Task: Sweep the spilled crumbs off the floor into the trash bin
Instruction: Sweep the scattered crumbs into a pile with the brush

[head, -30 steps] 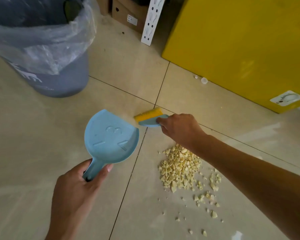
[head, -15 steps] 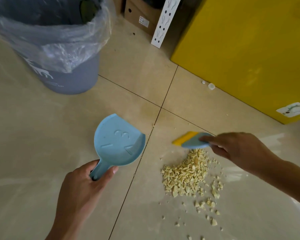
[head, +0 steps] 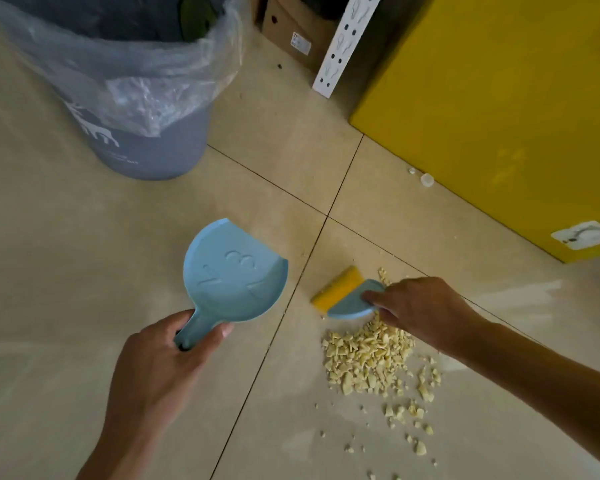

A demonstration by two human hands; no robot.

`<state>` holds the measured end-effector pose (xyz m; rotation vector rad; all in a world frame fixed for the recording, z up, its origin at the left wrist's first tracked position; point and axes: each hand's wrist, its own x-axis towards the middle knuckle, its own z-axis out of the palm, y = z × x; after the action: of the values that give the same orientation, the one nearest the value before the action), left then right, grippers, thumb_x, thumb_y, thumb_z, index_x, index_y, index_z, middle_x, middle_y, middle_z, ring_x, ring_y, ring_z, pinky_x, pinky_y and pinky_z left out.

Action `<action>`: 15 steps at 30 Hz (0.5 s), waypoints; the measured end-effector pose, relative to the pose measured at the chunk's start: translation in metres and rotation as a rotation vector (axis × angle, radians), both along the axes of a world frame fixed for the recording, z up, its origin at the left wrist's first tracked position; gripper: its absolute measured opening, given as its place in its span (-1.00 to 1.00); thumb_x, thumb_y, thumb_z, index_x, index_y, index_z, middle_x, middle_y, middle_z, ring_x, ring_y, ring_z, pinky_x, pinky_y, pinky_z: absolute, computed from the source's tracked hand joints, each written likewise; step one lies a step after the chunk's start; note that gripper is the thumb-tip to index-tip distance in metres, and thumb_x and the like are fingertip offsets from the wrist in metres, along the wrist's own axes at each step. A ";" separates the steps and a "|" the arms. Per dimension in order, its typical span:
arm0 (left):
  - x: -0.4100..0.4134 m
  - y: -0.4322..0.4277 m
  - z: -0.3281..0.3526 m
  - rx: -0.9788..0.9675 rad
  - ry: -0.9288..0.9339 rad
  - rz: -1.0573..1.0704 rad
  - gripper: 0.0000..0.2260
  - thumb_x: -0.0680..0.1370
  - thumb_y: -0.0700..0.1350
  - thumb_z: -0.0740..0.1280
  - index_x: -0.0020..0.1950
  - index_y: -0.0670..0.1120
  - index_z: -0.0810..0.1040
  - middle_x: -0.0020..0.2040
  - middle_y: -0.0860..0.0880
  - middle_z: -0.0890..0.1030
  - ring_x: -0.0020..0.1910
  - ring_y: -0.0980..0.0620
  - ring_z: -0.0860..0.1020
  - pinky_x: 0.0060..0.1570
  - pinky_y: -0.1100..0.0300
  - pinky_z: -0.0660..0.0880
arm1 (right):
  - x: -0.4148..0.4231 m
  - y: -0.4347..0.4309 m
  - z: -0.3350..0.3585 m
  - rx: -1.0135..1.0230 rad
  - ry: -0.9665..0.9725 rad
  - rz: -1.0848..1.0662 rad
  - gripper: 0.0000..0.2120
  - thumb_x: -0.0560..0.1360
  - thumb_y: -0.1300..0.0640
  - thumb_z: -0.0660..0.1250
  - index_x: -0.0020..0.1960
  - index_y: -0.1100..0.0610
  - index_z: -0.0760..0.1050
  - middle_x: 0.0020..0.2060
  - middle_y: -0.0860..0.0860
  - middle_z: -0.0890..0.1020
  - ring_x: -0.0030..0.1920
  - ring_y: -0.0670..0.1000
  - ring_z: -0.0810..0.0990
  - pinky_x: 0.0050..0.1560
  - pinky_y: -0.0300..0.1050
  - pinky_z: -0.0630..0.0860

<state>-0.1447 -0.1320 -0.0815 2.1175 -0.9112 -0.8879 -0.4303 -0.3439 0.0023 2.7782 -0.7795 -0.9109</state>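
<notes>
Down on the tiled floor (head: pixel 66 271): light-blue dustpan (head: pixel 234 271) and hand brush (head: pixel 349 296) beside spilled crumbs (head: pixel 368 355).

Left hand (head: pixel 160 368) wraps the smooth plastic dustpan's handle, its straight mouth pointing up-right toward the brush. Right hand (head: pixel 420 310) grips the brush's blue back, yellow bristles aimed at the dustpan. Pale, jagged crumbs lie heaped just below the brush. A grey trash bin (head: pixel 146 150) with a crinkled clear liner stands upper left, its small lettering unreadable.
</notes>
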 end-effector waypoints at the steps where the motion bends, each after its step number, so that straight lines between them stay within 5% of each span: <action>1: -0.001 0.000 0.000 0.000 0.014 -0.004 -0.54 0.46 0.26 0.49 -0.22 -0.13 0.50 -0.49 0.04 0.22 -0.51 0.05 0.22 -0.43 0.17 0.15 | -0.010 0.007 0.009 0.030 0.016 0.008 -0.66 0.60 -0.06 0.24 0.36 -0.09 0.46 -0.11 -0.06 0.69 -0.20 -0.04 0.68 -0.25 -0.16 0.60; 3: -0.002 -0.001 0.000 -0.015 0.030 -0.020 -0.58 0.47 0.25 0.50 -0.24 -0.07 0.49 -0.50 0.05 0.23 -0.52 0.06 0.22 -0.44 0.17 0.15 | -0.026 0.011 0.028 0.031 -0.081 0.028 -0.62 0.39 0.03 0.55 0.20 -0.01 0.64 -0.30 -0.02 0.69 -0.39 -0.01 0.66 -0.45 -0.11 0.61; 5: -0.003 -0.002 0.001 -0.031 0.030 -0.026 -0.60 0.47 0.25 0.50 -0.30 0.01 0.44 -0.52 0.06 0.23 -0.53 0.05 0.22 -0.45 0.19 0.14 | -0.038 0.009 0.044 0.037 -0.184 -0.011 -0.56 0.24 0.13 0.66 0.10 0.07 0.70 -0.41 -0.01 0.64 -0.51 0.01 0.59 -0.61 -0.08 0.53; 11: -0.006 -0.001 -0.003 -0.037 0.011 -0.024 -0.47 0.46 0.30 0.47 -0.25 -0.16 0.43 -0.49 0.06 0.19 -0.50 0.06 0.19 -0.42 0.18 0.12 | 0.010 -0.027 0.038 -0.194 -0.334 -0.159 -0.67 0.58 0.00 0.26 0.33 -0.07 0.54 -0.28 0.04 0.66 -0.35 0.12 0.62 -0.40 -0.12 0.42; 15: -0.003 0.001 -0.001 -0.043 -0.017 -0.024 -0.49 0.47 0.30 0.46 -0.24 -0.14 0.48 -0.50 0.05 0.21 -0.51 0.06 0.22 -0.50 0.20 0.13 | 0.059 -0.043 -0.001 -0.257 -0.190 -0.162 -0.68 0.65 -0.02 0.10 0.36 -0.08 0.45 -0.15 0.07 0.65 -0.21 0.18 0.65 -0.30 -0.10 0.42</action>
<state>-0.1478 -0.1313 -0.0823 2.0848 -0.9578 -0.8560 -0.3710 -0.3872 0.0013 2.6277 -1.0805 -0.5273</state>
